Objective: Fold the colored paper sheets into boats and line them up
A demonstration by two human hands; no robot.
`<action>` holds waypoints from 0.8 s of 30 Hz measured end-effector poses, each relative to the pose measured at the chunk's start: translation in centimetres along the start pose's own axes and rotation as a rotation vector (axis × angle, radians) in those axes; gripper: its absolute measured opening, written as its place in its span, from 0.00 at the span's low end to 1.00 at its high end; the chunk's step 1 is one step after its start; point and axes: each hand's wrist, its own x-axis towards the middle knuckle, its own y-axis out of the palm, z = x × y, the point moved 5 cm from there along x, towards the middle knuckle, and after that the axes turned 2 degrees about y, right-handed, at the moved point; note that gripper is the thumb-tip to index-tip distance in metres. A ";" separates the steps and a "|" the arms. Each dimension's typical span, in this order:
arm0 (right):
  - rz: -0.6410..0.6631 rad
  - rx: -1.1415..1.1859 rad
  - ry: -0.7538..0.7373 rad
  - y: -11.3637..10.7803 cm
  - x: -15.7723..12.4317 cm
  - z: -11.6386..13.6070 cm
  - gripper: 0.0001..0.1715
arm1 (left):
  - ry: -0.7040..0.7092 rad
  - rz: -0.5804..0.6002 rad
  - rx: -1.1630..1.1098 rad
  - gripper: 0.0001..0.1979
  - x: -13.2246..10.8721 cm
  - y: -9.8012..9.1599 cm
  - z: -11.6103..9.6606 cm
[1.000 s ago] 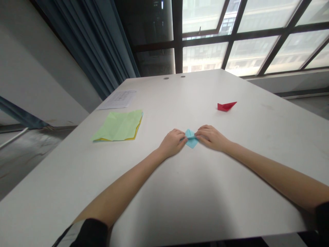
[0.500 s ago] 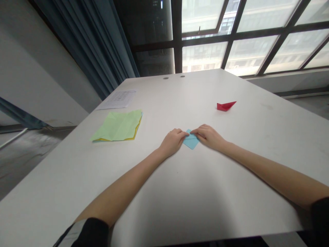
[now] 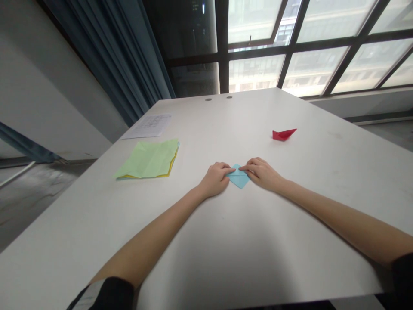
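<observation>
A small folded piece of light blue paper (image 3: 239,178) lies on the white table, one corner pointing toward me and a crease line running across it. My left hand (image 3: 217,178) is closed at its left corner, the fingertips on the paper. On the other side my right hand (image 3: 260,173) is closed too, its index finger and thumb on the paper's right part. Both corners of the paper are partly hidden under the fingers.
A red folded paper boat (image 3: 284,134) stands to the right, farther back. On the left lies a stack of green and yellow paper sheets (image 3: 150,159), with a printed white sheet (image 3: 150,125) behind it. The white table (image 3: 222,258) reaches toward the windows.
My left hand has shifted slightly to the left along the blue paper, so more of the paper's left part shows. My right hand stays nearly in place.
</observation>
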 end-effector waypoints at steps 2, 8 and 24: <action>0.019 0.011 -0.008 0.0 0.0 0.1 0.17 | 0.006 -0.001 -0.063 0.22 -0.1 -0.2 0.5; 0.046 0.045 0.001 0.4 0.0 -0.3 0.19 | 0.010 -0.092 -0.203 0.15 -0.2 -0.7 0.8; -0.256 0.309 0.092 -2.3 -0.5 0.4 0.14 | -0.266 -0.382 -0.523 0.11 -0.5 -1.6 1.5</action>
